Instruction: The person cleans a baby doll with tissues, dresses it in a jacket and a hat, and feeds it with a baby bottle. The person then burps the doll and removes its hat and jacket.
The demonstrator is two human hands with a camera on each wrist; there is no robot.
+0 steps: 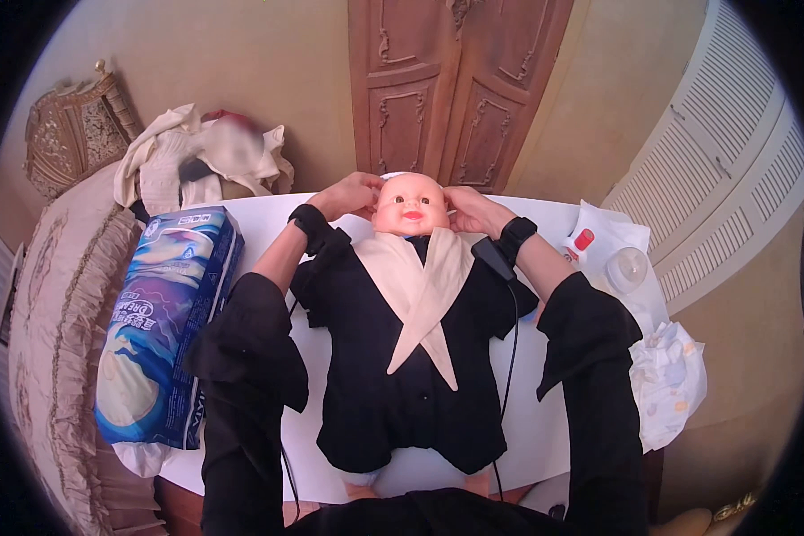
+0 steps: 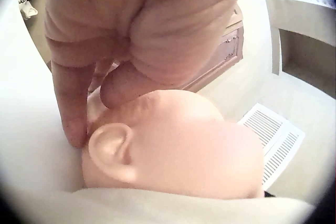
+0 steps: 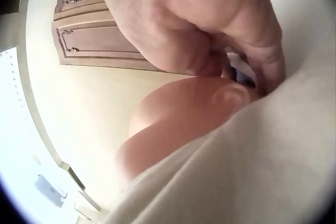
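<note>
Here, a doll (image 1: 380,357) lies face up on the white desk (image 1: 536,384), its head (image 1: 411,204) away from the person and its feet toward them. It wears a black outfit (image 1: 380,402) with a long cream collar (image 1: 433,299) whose two ends cross over the chest.

Both hands are on the head, one at each side. The left hand (image 1: 347,196) is partly closed, thumb against the head and bent fingers reaching behind the ear (image 2: 111,148). The right hand (image 1: 475,213) grips the other side likewise, fingers curled behind that ear (image 3: 231,98); something pale and dark shows between them, too hidden to identify.

Left of the doll stands a blue diaper pack (image 1: 165,322). Toward the right edge are a small red-capped bottle (image 1: 578,246), a clear bottle (image 1: 630,268) and a white patterned diaper (image 1: 668,384). Beyond the desk are carved wooden doors (image 1: 460,98), with a ruffled bed (image 1: 58,295) at left and white shutters (image 1: 715,134) at right.
</note>
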